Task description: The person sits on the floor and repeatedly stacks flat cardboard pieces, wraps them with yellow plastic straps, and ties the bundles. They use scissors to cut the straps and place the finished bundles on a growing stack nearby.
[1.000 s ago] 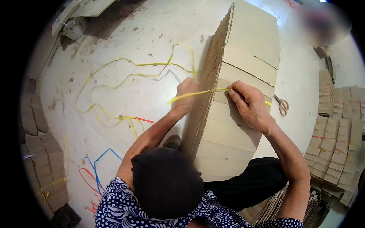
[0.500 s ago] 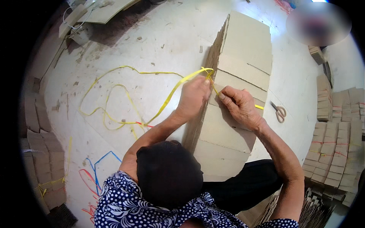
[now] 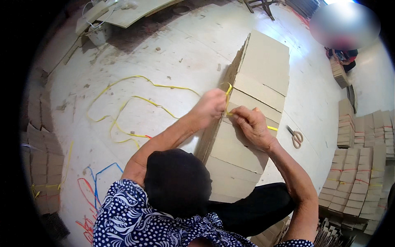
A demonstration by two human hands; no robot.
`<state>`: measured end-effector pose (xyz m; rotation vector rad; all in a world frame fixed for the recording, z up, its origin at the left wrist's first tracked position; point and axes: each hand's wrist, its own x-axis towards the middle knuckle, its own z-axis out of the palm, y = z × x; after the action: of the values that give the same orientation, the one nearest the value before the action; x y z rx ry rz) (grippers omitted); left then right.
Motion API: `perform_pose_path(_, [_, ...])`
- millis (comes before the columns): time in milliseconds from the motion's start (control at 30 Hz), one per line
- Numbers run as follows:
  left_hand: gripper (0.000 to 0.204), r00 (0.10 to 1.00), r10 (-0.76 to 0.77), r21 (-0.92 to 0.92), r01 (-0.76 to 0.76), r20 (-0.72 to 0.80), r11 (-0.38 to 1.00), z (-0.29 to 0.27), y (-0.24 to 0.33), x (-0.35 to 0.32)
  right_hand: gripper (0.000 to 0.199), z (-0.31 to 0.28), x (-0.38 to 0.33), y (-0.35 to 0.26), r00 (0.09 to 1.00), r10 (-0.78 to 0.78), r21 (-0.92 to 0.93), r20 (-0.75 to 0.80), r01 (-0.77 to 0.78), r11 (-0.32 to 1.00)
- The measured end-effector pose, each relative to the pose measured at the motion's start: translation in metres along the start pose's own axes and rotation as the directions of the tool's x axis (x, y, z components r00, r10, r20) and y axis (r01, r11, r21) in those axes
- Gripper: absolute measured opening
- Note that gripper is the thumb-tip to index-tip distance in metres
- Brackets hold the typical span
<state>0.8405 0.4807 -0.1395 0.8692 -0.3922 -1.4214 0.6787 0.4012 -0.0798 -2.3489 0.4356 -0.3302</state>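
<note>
Yellow strap (image 3: 272, 128) lies across the long stack of cardboard (image 3: 257, 95) on the floor (image 3: 164, 61) — and both hands are busy with it at the stack's left edge. Left hand (image 3: 212, 106), a little blurred, is closed in a fist with the strap at its fingertips, a short end curling up just beyond. Right hand (image 3: 251, 123) rests over the top of the cardboard, thumb and forefinger pinched narrow on the same strap, close beside the left. A bright stretch of it shows past the right hand, running out to the stack's far edge.

Just off that edge lie the scissors (image 3: 294, 135), flat on the floor, blades pointing up and to the left. Over on the left, a loose yellow length (image 3: 142, 77) wanders in wide loops — and lower down sit a bent blue strap (image 3: 109, 167) and a tangle of red strap (image 3: 86, 228).

In close, the person wears a black cap (image 3: 177, 181) and a blue-and-white patterned shirt (image 3: 127, 214), one dark trouser leg (image 3: 255, 206) beside the stack's near end. Tied cardboard bundles (image 3: 354, 177) crowd the right side.
</note>
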Motion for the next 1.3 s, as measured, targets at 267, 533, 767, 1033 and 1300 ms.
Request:
perform_pose_path(267, [0.008, 0.988, 0.152, 0.025, -0.151, -0.017, 0.988, -0.005, -0.015, -0.002, 0.015, 0.007, 0.000, -0.005, 0.948, 0.306, 0.671, -0.082, -0.175, 0.721])
perform_pose_path(533, [0.015, 0.877, 0.448, 0.468, -0.474, 0.172, 0.746, 0.004, -0.027, -0.004, 0.010, 0.006, 0.007, 0.013, 0.961, 0.263, 0.171, -0.087, -0.245, 0.954])
perform_pose_path(767, [0.014, 0.912, 0.375, 0.636, -0.391, 0.168, 0.665, 0.000, -0.003, -0.009, 0.024, 0.011, 0.006, -0.001, 0.971, 0.190, 0.265, -0.146, -0.147, 0.953])
perform_pose_path(1033, [0.017, 0.928, 0.346, 0.289, -0.372, 0.139, 0.882, -0.012, -0.008, -0.014, 0.014, 0.017, 0.020, 0.005, 0.977, 0.210, 0.175, 0.037, -0.213, 0.961])
perform_pose_path(1300, [0.014, 0.925, 0.377, 0.273, -0.354, -0.036, 0.895, 0.001, -0.018, -0.028, 0.022, 0.002, 0.031, -0.001, 0.973, 0.223, -0.057, 0.053, -0.220, 0.974])
